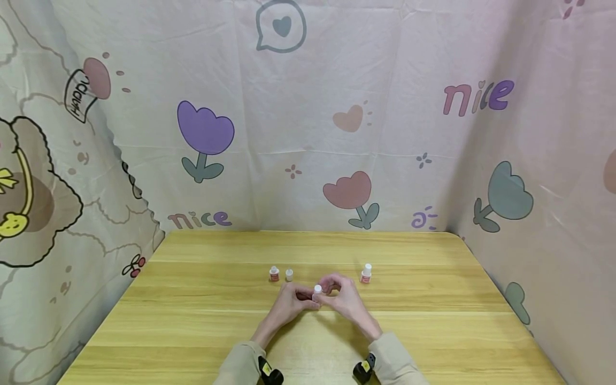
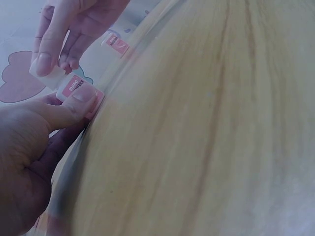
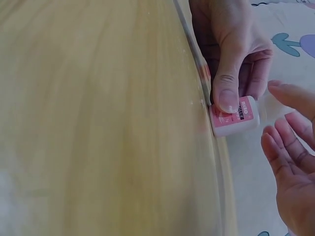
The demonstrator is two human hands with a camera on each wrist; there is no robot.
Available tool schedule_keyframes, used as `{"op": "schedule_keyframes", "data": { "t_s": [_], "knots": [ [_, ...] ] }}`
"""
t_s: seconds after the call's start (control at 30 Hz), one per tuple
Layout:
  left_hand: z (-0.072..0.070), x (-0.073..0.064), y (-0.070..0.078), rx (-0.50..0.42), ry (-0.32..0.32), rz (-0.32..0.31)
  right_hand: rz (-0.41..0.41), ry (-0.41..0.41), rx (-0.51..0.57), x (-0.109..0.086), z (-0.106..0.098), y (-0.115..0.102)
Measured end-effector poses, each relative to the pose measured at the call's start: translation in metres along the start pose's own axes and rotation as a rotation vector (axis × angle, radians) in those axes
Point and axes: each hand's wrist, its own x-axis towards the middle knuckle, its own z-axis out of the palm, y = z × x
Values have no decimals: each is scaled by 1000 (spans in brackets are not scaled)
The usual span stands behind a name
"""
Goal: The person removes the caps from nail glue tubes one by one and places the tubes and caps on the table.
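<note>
Low over the table, my left hand (image 1: 290,303) grips a small white glue bottle (image 3: 235,117) with a pink label, its thumb pressed on the label. My right hand (image 1: 343,298) is at the top of the bottle and pinches its white cap (image 1: 317,289). In the left wrist view the right thumb lies along the cap. The cap still sits at the bottle's neck end. In the right wrist view the other right-hand fingers are loosely bent and spread beside it.
Beyond my left hand stand another pink-labelled bottle (image 1: 274,275) with a narrow top and a loose white cap (image 1: 289,275). A capped bottle (image 1: 366,274) stands farther right. The wooden table (image 1: 202,321) meets patterned cloth (image 1: 289,123) at its back and sides.
</note>
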Motion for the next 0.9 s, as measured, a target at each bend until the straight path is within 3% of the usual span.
{"op": "schedule_keyframes", "data": {
  "t_s": [0.47, 0.67, 0.9],
  "knots": [
    [0, 0, 0, -7, -1, -9, -58, 24, 20, 2, 1, 2],
    [0, 1, 0, 2, -4, -11, -41, -9, 44, 0, 0, 0],
    [0, 0, 0, 10, 1, 0, 18, -1, -4, 0, 1, -2]
  ]
}}
